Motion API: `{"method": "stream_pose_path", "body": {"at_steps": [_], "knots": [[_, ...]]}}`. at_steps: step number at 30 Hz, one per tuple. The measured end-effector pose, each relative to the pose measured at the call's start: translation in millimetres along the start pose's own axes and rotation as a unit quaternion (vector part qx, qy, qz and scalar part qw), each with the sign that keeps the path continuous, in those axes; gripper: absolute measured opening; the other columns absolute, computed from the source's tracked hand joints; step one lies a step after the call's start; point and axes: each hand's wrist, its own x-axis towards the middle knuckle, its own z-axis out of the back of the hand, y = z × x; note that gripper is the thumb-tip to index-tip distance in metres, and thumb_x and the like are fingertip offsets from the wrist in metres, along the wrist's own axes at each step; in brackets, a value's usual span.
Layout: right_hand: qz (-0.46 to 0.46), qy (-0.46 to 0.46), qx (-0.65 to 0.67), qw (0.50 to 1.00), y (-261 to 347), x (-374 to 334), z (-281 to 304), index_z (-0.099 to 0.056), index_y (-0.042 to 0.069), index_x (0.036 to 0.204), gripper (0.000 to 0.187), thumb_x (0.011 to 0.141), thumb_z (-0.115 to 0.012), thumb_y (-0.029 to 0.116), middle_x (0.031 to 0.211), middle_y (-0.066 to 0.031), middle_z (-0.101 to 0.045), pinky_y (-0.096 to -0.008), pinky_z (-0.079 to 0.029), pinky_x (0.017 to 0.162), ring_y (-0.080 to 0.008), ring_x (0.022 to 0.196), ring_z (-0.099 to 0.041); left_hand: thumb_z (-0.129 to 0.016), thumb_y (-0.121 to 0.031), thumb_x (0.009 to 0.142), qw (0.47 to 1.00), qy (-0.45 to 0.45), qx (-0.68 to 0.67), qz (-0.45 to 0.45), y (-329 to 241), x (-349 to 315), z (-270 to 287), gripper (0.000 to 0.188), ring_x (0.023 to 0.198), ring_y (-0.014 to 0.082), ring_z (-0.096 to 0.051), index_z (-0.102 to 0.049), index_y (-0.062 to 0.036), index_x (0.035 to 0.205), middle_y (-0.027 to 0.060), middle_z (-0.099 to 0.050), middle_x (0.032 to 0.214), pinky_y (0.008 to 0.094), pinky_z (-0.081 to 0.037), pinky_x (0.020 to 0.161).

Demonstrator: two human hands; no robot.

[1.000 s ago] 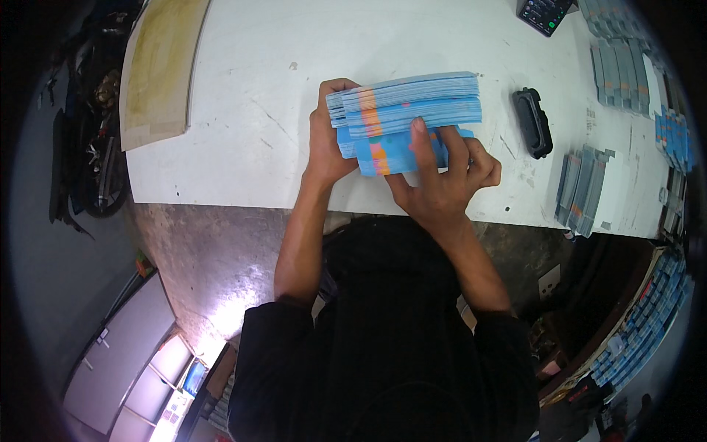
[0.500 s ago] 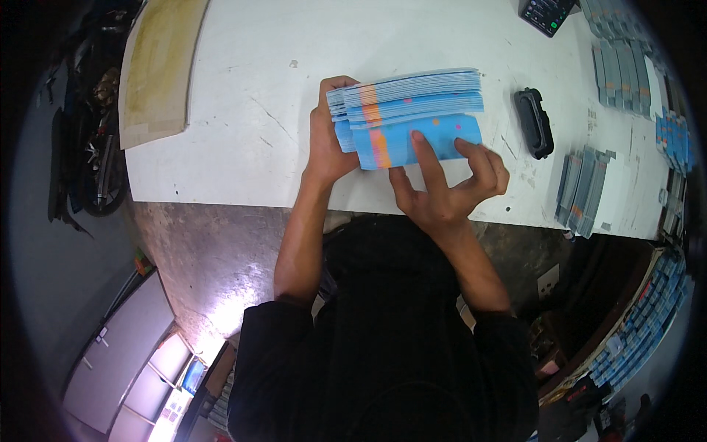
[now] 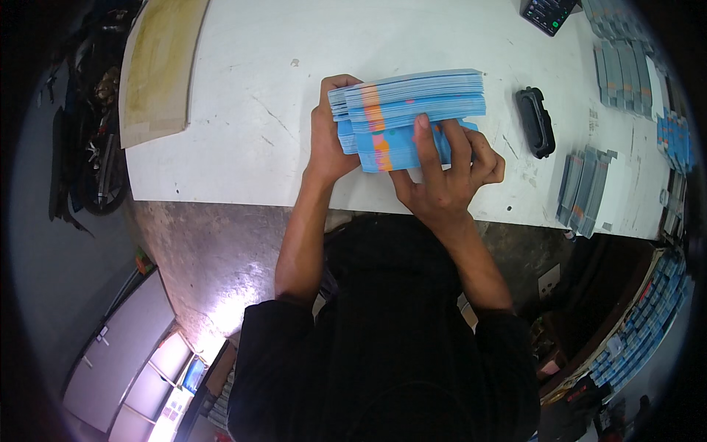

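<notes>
A thick stack of blue printed paper slips (image 3: 412,107), with an orange-pink band of colour near its left end, is held over the table near its front edge. My left hand (image 3: 331,136) wraps round the left end of the stack, its fingertips hidden behind and beneath. The slips are fanned in steps, so many thin edges show on the far side. My right hand (image 3: 449,162) is bent over the near part, fingers resting on the top slips and the thumb at the near edge. Some of the lower slips are covered by those fingers.
On the white table (image 3: 243,96) lie a yellowed cardboard sheet (image 3: 162,70) at left and a black oblong holder (image 3: 535,123) to the right. Grey bundles (image 3: 583,188) stand at the right edge, with a dark keypad device (image 3: 549,15) at the back. Blue bundles (image 3: 641,324) fill the lower right.
My right fingers have moved up and closed over the near slips, where before they were spread more apart. The near slips now show more of their edges. My left hand has stayed nearly still.
</notes>
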Motion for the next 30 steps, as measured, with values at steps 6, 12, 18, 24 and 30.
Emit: {"method": "stream_pose_path", "body": {"at_steps": [6, 12, 18, 24, 30], "knots": [[0.0, -0.007, 0.006, 1.0, 0.7, -0.5, 1.8, -0.068, 0.011, 0.136, 0.068, 0.079, -0.084, 0.045, 0.126, -0.0144, -0.06, -0.0476, -0.026, 0.097, -0.0307, 0.119, -0.04, -0.092, -0.012, 0.069, 1.0, 0.001, -0.006, 0.006, 0.3, -0.1, -0.1, 0.071, 0.087, 0.0233, -0.076, -0.047, -0.0031, 0.124, 0.0139, -0.073, 0.098, 0.0304, -0.058, 0.077], [0.006, -0.008, 0.002, 1.0, -1.0, 1.2, 4.0, -0.069, 0.013, 0.135, 0.068, 0.077, -0.085, 0.044, 0.127, -0.0134, -0.058, -0.0489, -0.023, 0.097, -0.0302, 0.12, -0.04, -0.092, -0.012, 0.07, 1.0, 0.005, 0.007, -0.006, 0.5, 0.5, 0.4, 0.071, 0.087, 0.024, -0.075, -0.047, -0.0031, 0.125, 0.0141, -0.073, 0.099, 0.0309, -0.058, 0.078], [-0.01, -0.014, 0.014, 1.0, 2.6, 3.4, 4.5, -0.071, 0.014, 0.13, 0.063, 0.076, -0.086, 0.043, 0.122, -0.0122, -0.057, -0.0502, -0.024, 0.099, -0.0304, 0.12, -0.04, -0.092, -0.012, 0.07, 1.0, 0.001, -0.003, 0.002, 1.3, -0.5, 0.5, 0.07, 0.087, 0.0237, -0.075, -0.048, -0.0026, 0.124, 0.0134, -0.072, 0.099, 0.0306, -0.057, 0.077], [0.0, -0.053, 0.031, 0.998, -3.7, 4.9, -0.6, -0.065, 0.019, 0.137, 0.059, 0.084, -0.079, 0.042, 0.124, -0.0072, -0.058, -0.0493, -0.023, 0.093, -0.0268, 0.119, -0.042, -0.092, -0.011, 0.069, 1.0, 0.0, -0.009, -0.002, -1.2, 0.3, 0.4, 0.069, 0.087, 0.0246, -0.075, -0.049, -0.0022, 0.123, 0.0135, -0.071, 0.101, 0.0309, -0.057, 0.077], [-0.014, -0.016, 0.009, 1.0, -1.0, 3.7, -2.8, -0.063, 0.02, 0.142, 0.063, 0.086, -0.078, 0.042, 0.128, -0.0066, -0.06, -0.049, -0.023, 0.092, -0.0262, 0.118, -0.042, -0.092, -0.012, 0.069, 1.0, -0.002, 0.007, -0.019, 1.4, 0.3, 0.4, 0.068, 0.087, 0.0262, -0.075, -0.051, -0.0013, 0.122, 0.0136, -0.07, 0.103, 0.0317, -0.058, 0.077]]}}
